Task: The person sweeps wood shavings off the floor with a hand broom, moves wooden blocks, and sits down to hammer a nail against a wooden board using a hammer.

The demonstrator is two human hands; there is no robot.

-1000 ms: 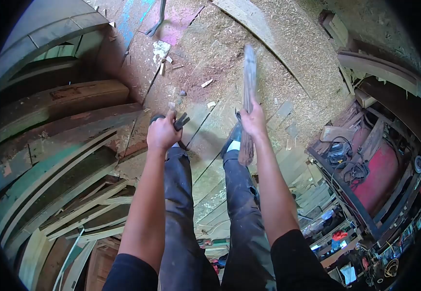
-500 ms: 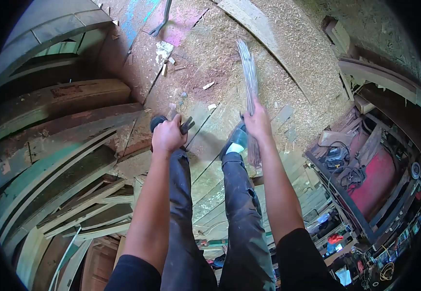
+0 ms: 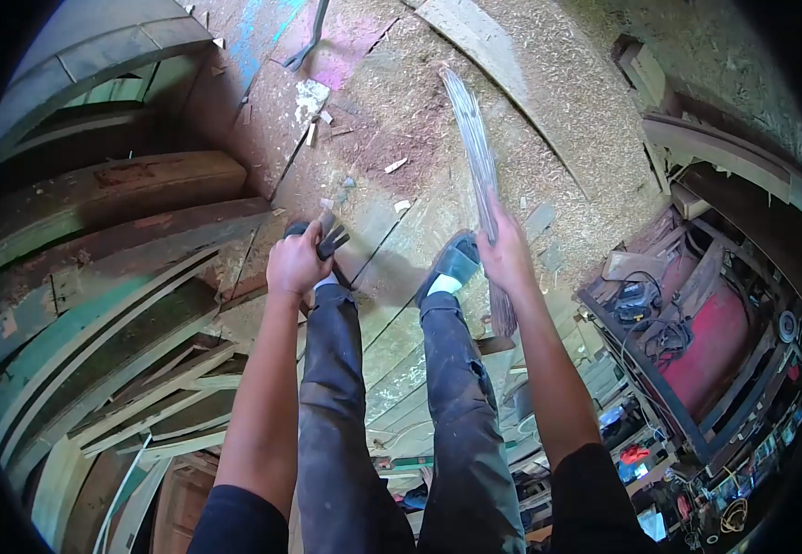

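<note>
My left hand (image 3: 296, 265) is closed around what looks like a claw hammer (image 3: 334, 243), its forked claw pointing out to the right of my fist. Most of its handle is hidden by the hand. My right hand (image 3: 510, 251) grips a long, weathered strip of wood (image 3: 473, 129) below its middle. The strip's upper end slants forward to the left over the floor, and its lower end hangs beside my right leg. Under my hands, a dark sandal (image 3: 456, 258) shows on my right foot; my left foot is mostly hidden.
Wood shavings (image 3: 549, 111) and chips cover the plank floor. A metal pry bar (image 3: 309, 42) lies ahead. Curved timbers (image 3: 115, 194) are stacked at left. On the right, a metal frame (image 3: 636, 369) holds a power tool (image 3: 639, 297) with its cord. Clutter fills the lower right.
My left hand has moved left and slightly toward me with the hammer. My right hand has shifted right and toward me; the wood strip has turned and tilts more to the left.
</note>
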